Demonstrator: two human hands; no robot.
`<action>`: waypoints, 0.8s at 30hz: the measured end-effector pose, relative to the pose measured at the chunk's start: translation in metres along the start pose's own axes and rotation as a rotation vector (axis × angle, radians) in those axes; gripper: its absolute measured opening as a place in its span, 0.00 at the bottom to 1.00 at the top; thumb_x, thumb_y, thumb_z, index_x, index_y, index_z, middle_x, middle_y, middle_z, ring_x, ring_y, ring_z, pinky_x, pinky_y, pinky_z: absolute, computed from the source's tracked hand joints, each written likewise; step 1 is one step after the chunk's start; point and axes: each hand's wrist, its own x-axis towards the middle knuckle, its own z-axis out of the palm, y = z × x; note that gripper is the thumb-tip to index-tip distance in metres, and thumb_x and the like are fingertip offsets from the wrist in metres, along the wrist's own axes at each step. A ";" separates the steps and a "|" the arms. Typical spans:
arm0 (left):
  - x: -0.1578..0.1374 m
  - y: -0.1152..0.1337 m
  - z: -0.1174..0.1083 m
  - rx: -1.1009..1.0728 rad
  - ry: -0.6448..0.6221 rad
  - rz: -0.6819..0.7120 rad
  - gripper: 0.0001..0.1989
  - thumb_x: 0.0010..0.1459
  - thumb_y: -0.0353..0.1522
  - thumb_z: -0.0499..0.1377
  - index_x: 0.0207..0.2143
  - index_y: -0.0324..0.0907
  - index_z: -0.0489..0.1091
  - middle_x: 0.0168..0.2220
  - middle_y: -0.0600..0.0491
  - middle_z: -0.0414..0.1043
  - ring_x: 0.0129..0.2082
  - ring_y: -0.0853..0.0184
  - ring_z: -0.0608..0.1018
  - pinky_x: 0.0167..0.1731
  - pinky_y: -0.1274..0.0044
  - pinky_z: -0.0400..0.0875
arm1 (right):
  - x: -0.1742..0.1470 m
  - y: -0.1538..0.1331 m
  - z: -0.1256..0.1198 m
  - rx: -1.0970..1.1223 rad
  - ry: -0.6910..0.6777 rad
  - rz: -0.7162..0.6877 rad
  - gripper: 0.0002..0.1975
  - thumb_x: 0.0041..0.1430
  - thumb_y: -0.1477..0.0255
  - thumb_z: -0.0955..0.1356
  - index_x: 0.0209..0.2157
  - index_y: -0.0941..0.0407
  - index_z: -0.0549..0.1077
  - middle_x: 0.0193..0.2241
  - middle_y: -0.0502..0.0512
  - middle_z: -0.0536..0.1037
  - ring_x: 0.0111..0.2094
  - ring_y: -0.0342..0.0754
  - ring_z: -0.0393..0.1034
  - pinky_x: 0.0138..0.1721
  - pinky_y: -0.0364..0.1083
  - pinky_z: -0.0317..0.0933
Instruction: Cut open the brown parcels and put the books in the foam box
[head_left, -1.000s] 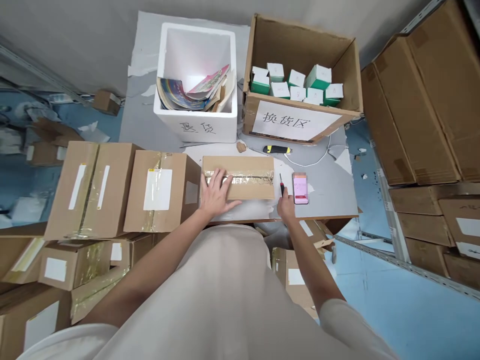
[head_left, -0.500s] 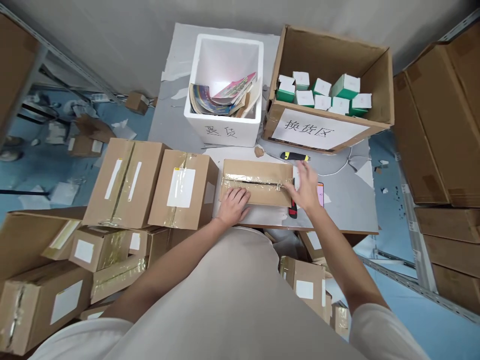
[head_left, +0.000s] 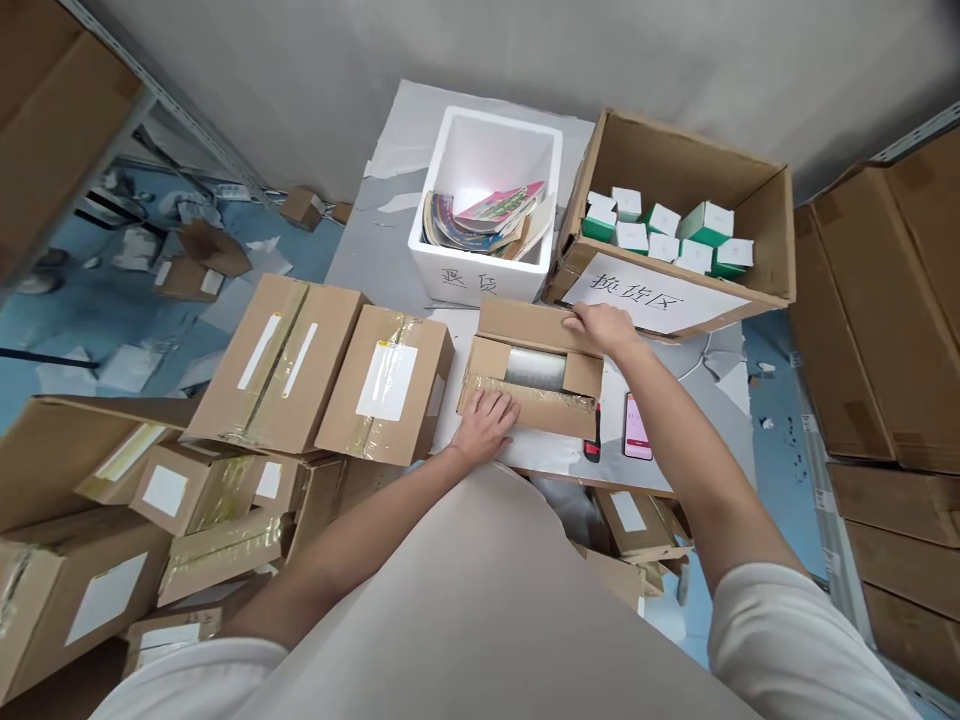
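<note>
A small cardboard box lies on the table with its top flaps parted and torn clear tape along the near flap. Through the gap shows a pale, shiny wrapped thing; what it is I cannot make out. At the box's near left corner, my left hand is closed over the near flap. My right hand pinches the raised far flap near its right end. Close to the box's right side lie a red and black utility knife and a phone with its screen lit.
Behind the box stand a white foam box with booklets and a large carton with several green-and-white boxes. Two taped cartons stand at left. More parcels are piled below the table's left side; stacked cartons fill the right.
The small box's top has come open; its far flap is now raised. My right hand has moved from the box's right end to that flap. The view has shifted slightly.
</note>
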 end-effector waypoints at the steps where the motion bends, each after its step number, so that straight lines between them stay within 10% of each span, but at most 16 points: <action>1: -0.001 0.000 -0.001 -0.010 0.008 0.002 0.30 0.53 0.37 0.60 0.58 0.40 0.61 0.58 0.39 0.62 0.59 0.50 0.63 0.61 0.57 0.48 | 0.006 -0.001 0.001 0.003 0.018 0.009 0.27 0.61 0.53 0.63 0.42 0.66 0.72 0.37 0.64 0.76 0.43 0.53 0.69 0.45 0.49 0.59; 9: 0.007 -0.023 -0.032 -0.163 0.032 -0.034 0.40 0.48 0.48 0.63 0.59 0.38 0.57 0.61 0.39 0.57 0.60 0.51 0.62 0.59 0.63 0.55 | -0.033 -0.010 0.018 -0.135 0.218 -0.386 0.21 0.64 0.77 0.58 0.58 0.58 0.64 0.61 0.68 0.60 0.62 0.59 0.52 0.60 0.64 0.46; 14: 0.033 -0.086 -0.061 -0.113 -0.175 0.134 0.61 0.32 0.58 0.65 0.63 0.37 0.50 0.59 0.37 0.61 0.60 0.46 0.61 0.61 0.60 0.48 | -0.097 -0.036 0.007 -0.190 0.006 -0.730 0.26 0.62 0.67 0.63 0.60 0.59 0.62 0.53 0.68 0.69 0.54 0.59 0.62 0.56 0.59 0.56; 21: 0.056 -0.120 -0.063 -0.070 -0.264 0.271 0.72 0.28 0.57 0.65 0.66 0.29 0.34 0.65 0.29 0.46 0.63 0.43 0.55 0.60 0.64 0.48 | -0.119 -0.071 0.011 -0.307 -0.114 -0.482 0.33 0.53 0.62 0.71 0.57 0.61 0.62 0.50 0.69 0.70 0.51 0.60 0.64 0.55 0.55 0.53; 24: 0.059 -0.120 -0.062 -0.060 -0.285 0.312 0.72 0.27 0.58 0.64 0.66 0.28 0.36 0.64 0.29 0.49 0.62 0.42 0.55 0.61 0.63 0.45 | -0.125 -0.076 0.013 -0.351 -0.163 -0.385 0.22 0.54 0.67 0.71 0.49 0.60 0.67 0.41 0.63 0.74 0.41 0.56 0.69 0.48 0.53 0.58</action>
